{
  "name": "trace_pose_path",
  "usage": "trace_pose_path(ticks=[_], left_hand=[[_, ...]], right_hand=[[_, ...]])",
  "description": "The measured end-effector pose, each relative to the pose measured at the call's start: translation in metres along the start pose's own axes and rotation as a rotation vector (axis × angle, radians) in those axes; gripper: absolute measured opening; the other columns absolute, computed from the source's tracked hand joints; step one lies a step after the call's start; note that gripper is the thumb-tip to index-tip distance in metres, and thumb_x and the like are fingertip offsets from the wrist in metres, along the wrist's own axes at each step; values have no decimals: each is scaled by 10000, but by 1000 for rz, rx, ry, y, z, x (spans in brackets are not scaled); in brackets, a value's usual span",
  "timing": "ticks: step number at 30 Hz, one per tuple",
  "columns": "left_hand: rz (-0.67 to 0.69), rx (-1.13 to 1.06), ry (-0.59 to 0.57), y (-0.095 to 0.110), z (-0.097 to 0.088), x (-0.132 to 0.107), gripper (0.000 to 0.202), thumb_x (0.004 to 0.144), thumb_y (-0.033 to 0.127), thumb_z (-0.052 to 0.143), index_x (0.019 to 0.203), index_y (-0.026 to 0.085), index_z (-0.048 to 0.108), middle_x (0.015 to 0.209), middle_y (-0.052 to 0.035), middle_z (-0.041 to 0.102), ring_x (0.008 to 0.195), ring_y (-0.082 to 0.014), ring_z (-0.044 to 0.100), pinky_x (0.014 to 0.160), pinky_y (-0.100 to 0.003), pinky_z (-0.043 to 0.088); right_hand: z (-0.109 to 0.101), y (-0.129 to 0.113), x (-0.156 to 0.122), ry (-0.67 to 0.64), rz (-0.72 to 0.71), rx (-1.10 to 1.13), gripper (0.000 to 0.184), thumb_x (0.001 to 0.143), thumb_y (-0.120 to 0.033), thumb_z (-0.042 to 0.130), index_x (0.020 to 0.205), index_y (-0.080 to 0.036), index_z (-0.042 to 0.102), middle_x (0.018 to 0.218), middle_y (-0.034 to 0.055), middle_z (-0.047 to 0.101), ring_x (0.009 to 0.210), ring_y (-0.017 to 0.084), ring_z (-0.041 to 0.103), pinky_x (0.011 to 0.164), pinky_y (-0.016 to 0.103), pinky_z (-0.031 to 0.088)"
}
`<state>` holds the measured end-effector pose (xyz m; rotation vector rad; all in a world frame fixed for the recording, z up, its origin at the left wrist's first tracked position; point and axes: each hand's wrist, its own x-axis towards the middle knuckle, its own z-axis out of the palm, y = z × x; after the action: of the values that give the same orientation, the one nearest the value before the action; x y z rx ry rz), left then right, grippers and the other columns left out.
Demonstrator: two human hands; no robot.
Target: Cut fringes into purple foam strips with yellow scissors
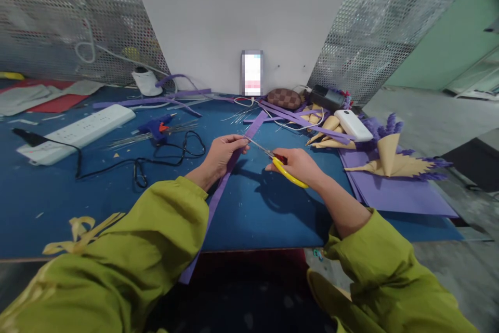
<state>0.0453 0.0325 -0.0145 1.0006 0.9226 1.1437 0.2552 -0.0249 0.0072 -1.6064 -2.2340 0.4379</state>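
The left hand [222, 156] is pinched closed on a long purple strip [224, 180], thumb and fingers gripping it near its upper part. The strip runs from beyond the fingers, back under the wrist and off the near edge of the blue desk [257, 213], where its lower end hangs past the green sleeve [156, 250]. Just to the right of that hand, the right hand [298, 164] is wrapped shut around the yellow handles of a pair of scissors [278, 164]. The blades point left and a little away, with their tips right at the left fingertips and at the strip's edge; whether the blades are parted I cannot tell.

Left of the left hand and further out lies a blue glue gun [158, 126] beside a bundle of thin wires [136, 138], its black cord [167, 156] looping across the desk. Further left still sits a white power strip [74, 133]. Beyond both hands, a phone [252, 73] stands propped against a white board [241, 16], with a brown checked pouch [284, 98] just right of it. Out to the right of the right hand are loose purple strips, tan paper cones [331, 133], a white device [353, 125], and flat purple sheets [393, 192] carrying a finished tan-and-purple bouquet [393, 159].
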Motion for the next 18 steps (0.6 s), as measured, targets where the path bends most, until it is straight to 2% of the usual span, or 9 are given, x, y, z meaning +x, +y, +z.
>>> trace_pose_path(ticks=[10,18], left_hand=[[5,22,-20,0,-2,0,274,553,337,839,697,142,713,629,-23,671,587,-115,584,628,-245,483],[56,66,-21,0,0,-2,240,570,333,829,670,146,718,606,-33,676,587,-128,580,647,-263,474]], right_hand=[[-3,0,-1,-2,-2,1,373,814,-534,598,663,-206,506,578,-33,462,541,112,367,524,241,205],[4,4,0,-18,-7,5,358,831,-547,572,713,-216,504,604,-30,479,557,121,396,531,235,216]])
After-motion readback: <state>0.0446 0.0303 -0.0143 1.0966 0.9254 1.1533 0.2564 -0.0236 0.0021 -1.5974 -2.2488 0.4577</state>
